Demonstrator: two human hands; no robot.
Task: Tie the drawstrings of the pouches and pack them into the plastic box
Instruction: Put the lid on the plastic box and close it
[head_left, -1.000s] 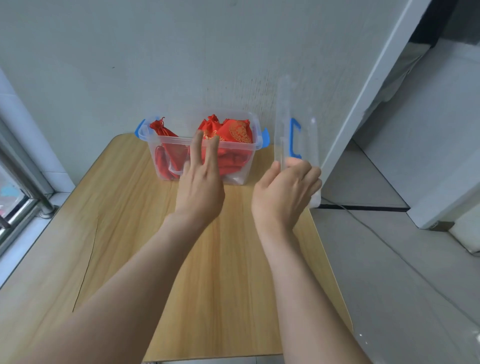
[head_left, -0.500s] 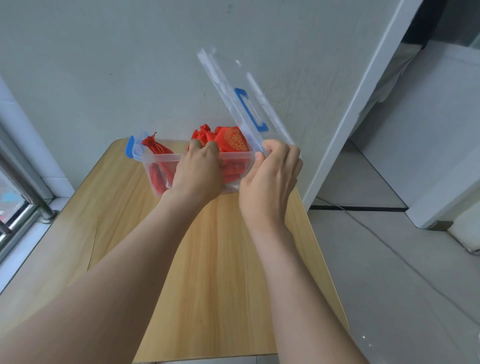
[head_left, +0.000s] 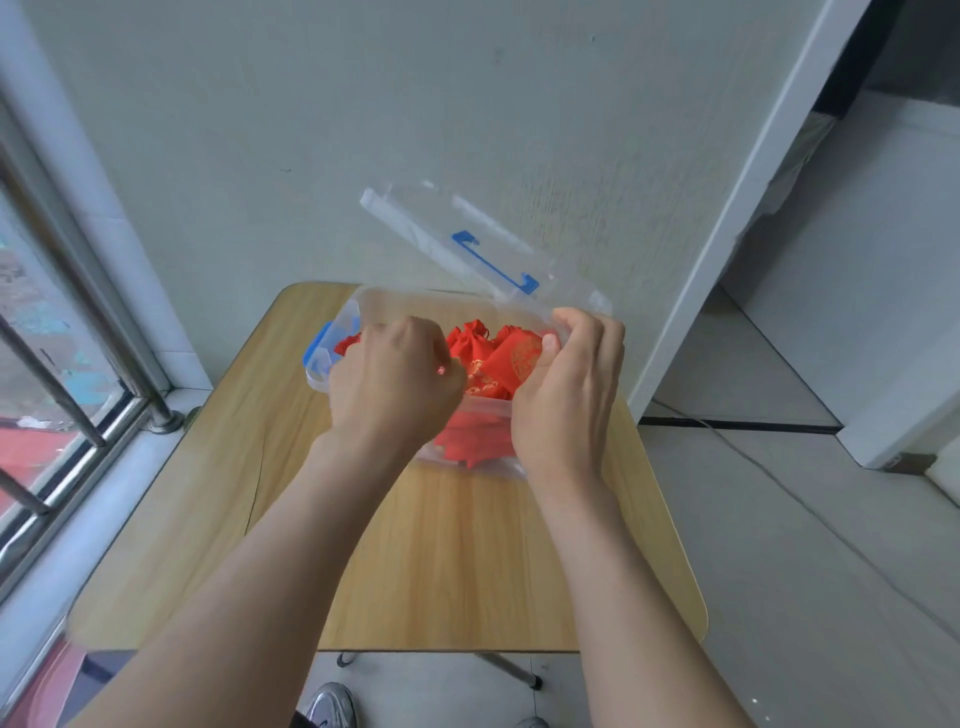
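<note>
A clear plastic box (head_left: 323, 375) with blue latches stands at the far end of the wooden table (head_left: 467, 561). Several red pouches (head_left: 498, 358) with gold print fill it. My left hand (head_left: 395, 379) has its fingers curled over the box's near rim, hiding the pouches on the left. My right hand (head_left: 566, 395) grips one end of the clear lid (head_left: 415, 228), which has a blue handle. The lid slants up and to the left above the box, its far end raised against the wall.
A grey wall stands right behind the box. A barred window (head_left: 62, 364) runs along the left side. Off the table's right edge is tiled floor with a thin cable (head_left: 753, 457) and a doorway. A shoe (head_left: 332, 706) shows under the near edge.
My right hand has swung the lid from upright beside the box to slanting over it. My left hand went from open in front of the box to curled over its rim.
</note>
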